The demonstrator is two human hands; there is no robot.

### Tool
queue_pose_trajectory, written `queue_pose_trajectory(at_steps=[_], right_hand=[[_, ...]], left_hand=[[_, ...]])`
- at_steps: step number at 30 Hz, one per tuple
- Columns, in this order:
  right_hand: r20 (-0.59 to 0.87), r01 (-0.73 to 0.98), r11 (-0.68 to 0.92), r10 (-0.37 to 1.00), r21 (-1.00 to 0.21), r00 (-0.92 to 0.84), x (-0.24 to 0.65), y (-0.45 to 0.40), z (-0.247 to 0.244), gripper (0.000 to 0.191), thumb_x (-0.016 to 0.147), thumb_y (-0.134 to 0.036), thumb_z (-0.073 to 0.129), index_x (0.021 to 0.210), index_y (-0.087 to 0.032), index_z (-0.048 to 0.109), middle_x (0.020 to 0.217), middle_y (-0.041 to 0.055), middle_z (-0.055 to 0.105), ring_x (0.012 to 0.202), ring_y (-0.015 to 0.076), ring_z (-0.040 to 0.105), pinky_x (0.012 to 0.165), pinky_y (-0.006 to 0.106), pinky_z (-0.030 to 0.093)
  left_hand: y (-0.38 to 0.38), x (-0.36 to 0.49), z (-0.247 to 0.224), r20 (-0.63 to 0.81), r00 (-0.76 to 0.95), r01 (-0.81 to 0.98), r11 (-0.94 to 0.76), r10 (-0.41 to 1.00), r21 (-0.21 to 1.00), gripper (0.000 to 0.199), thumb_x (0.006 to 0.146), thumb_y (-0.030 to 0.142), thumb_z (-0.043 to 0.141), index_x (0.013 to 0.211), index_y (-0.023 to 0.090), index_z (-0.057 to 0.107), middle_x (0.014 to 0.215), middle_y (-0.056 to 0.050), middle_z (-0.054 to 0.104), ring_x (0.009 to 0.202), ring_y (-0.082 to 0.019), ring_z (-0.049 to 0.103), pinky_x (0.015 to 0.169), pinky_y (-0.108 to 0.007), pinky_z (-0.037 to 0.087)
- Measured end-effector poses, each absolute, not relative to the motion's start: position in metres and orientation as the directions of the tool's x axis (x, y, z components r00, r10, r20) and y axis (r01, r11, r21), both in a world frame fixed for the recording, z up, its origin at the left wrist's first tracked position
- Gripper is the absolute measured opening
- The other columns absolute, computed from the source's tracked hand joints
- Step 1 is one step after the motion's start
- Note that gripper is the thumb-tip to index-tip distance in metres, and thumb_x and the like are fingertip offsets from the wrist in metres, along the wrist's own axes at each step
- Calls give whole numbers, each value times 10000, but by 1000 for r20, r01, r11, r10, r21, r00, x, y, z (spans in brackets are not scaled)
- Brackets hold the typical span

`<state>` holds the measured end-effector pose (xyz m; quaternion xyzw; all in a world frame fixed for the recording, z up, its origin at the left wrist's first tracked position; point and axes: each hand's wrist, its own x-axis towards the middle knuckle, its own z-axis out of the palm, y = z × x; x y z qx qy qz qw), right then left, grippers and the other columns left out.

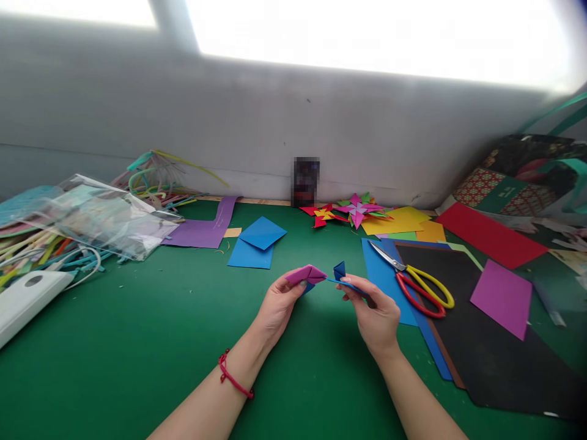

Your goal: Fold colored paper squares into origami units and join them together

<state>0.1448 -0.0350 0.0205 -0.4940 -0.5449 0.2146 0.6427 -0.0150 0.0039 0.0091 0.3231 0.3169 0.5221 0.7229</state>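
Observation:
Between the thumb and fingers of my left hand (282,302) is a folded purple-pink paper piece (308,274), with a bit of blue paper showing beneath it. My right hand (375,310) pinches a folded blue paper piece (340,272); one thin blue edge of it points left toward the tip of the pink piece. The two tips are very close, and I cannot tell whether they touch. Both hands are raised over the green table (183,354). Beyond my left hand, blue paper squares (262,233) lie overlapping.
Scissors (419,284) with red and yellow handles rest on blue and black sheets (481,342) at right. Folded paper stars (358,209) lie at the back near yellow paper (398,221). A clear plastic bag (114,220) and a white device (32,299) are at left.

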Motion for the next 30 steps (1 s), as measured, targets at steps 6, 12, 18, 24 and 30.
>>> queue_pose_trajectory(at_steps=[6, 12, 18, 24, 30], right_hand=[[425, 220, 369, 843, -903, 329, 146, -33, 22, 181, 723, -155, 630, 858, -272, 658, 836, -2, 652, 666, 181, 607, 550, 325, 516], [415, 205, 366, 855, -908, 310, 148, -33, 23, 178, 719, -156, 635, 852, -271, 660, 817, -6, 647, 627, 159, 591, 548, 311, 520], [406, 193, 360, 855, -913, 323, 149, -32, 22, 153, 715, -173, 640, 851, -243, 657, 803, 7, 643, 591, 149, 581, 541, 309, 520], [402, 230, 346, 873, -909, 277, 150, -33, 22, 144, 723, -189, 633, 862, -229, 635, 810, 9, 629, 607, 142, 587, 577, 298, 517], [450, 355, 345, 848, -869, 279, 147, -34, 23, 172, 692, -212, 663, 845, -213, 587, 825, 28, 609, 773, 181, 591, 666, 303, 499]], left_hand=[[3, -16, 12, -103, 275, -525, 239, 956, 817, 286, 661, 212, 678, 943, 174, 656, 1001, -70, 653, 1046, -219, 525, 961, -341, 326], [3, -16, 13, -64, 286, -504, 206, 956, 839, 261, 662, 201, 677, 921, 173, 666, 977, -74, 661, 1020, -221, 542, 974, -360, 315], [3, -16, 14, -72, 325, -528, 244, 943, 813, 273, 653, 200, 686, 922, 157, 665, 981, -87, 658, 1017, -232, 543, 969, -376, 321], [3, -17, 10, -89, 285, -537, 236, 954, 810, 307, 671, 166, 672, 976, 157, 640, 1015, -74, 648, 1032, -201, 532, 979, -345, 317], [2, -17, 10, -61, 282, -492, 199, 957, 848, 275, 675, 164, 665, 949, 157, 652, 992, -71, 656, 1009, -202, 544, 960, -348, 344]])
